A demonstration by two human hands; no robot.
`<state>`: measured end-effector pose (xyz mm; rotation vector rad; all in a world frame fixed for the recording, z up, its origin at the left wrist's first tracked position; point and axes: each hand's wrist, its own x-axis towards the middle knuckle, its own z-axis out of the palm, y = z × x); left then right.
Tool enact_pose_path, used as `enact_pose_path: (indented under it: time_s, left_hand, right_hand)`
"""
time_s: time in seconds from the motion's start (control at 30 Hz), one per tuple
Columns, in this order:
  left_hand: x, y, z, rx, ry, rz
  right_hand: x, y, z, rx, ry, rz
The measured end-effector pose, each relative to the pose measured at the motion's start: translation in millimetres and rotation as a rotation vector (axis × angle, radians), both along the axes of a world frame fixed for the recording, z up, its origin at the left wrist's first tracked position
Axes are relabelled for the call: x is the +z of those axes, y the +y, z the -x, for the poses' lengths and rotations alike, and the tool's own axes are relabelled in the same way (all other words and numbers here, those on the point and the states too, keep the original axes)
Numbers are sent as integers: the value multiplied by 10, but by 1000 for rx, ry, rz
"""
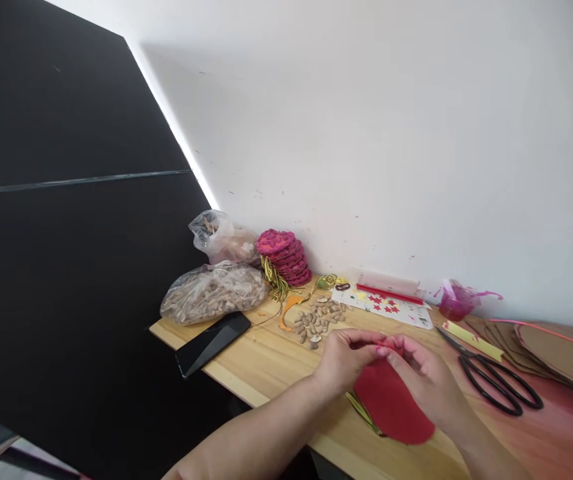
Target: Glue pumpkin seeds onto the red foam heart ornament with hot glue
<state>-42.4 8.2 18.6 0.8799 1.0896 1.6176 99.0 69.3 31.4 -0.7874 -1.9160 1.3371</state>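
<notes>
Observed the left hand (341,365) and the right hand (425,379) close together, both pinched on the upper edge of a red piece (397,408). Located the red piece over the front part of the worktop (276,363), beside green cords (366,417); cannot tell full contact below. Cannot make out any small item between the hands. For sound work at this edge, judged best to grip close in, press evenly from both sides, avoid creases and hold clear of the cords. Counted two hands, one red piece, one pair of scissors (470,357), one phone (215,343), two clear bags (216,293) (219,233), one stack of pink discs (286,259), one red stick (389,294), one star-strewn sheet (411,317) and one pink-stained cup (459,305). Reached no firm count of the loose shells (306,320) or overlapping brown cardboard pieces (561,353).
</notes>
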Motion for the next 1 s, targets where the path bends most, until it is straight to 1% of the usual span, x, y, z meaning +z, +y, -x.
enact_pose_path:
  time_s: [0.03, 0.07, 0.13, 0.23, 0.3, 0.37, 0.43, 0.57, 0.63, 0.73, 0.8, 0.83, 0.87, 0.93, 1.0]
  left_hand:
    - [-19, 6, -7, 14, -26, -11]
    - [-30, 2, -9, 44, -2, -42]
    - [-28, -28, 2, 119, 155, -137]
    - [1, -90, 35, 195, 396, -242]
    - [14, -118, 57, 189, 457, -267]
    - [14, -133, 78, 166, 496, -285]
    - [9, -151, 103, 167, 593, -312]
    - [36, -222, 168, 209, 837, -402]
    - [77, -271, 204, 219, 862, -440]
    - [194, -357, 319, 284, 762, -423]
    - [340, -435, 517, 386, 642, -390]
    - [441, -484, 673, 458, 597, -406]
    - [560, -542, 871, 559, 557, -436]
    - [837, -674, 1380, 850, 575, -550]
    - [1127, -807, 1979, 1223, 651, -618]
  right_hand:
    - [-5, -8, 8, -14, 17, 21]
    - [-10, -17, 16, -18, 37, 55]
    - [-18, -35, 30, 2, 86, 156]
    - [-25, -53, 39, 67, 172, 381]
    - [-33, -55, 34, 112, 229, 518]
    - [-45, -49, 23, 162, 267, 612]
    - [-55, -42, 7, 191, 291, 667]
    - [-35, -57, -22, 234, 313, 732]
    - [-12, -75, -36, 282, 315, 751]
    - [9, -86, -63, 317, 286, 760]
    - [9, -80, -81, 320, 252, 737]
    - [7, -77, -86, 322, 238, 721]
    - [4, -75, -89, 326, 231, 708]
    - [-2, -79, -88, 334, 233, 698]
    - [-10, -90, -81, 346, 231, 701]
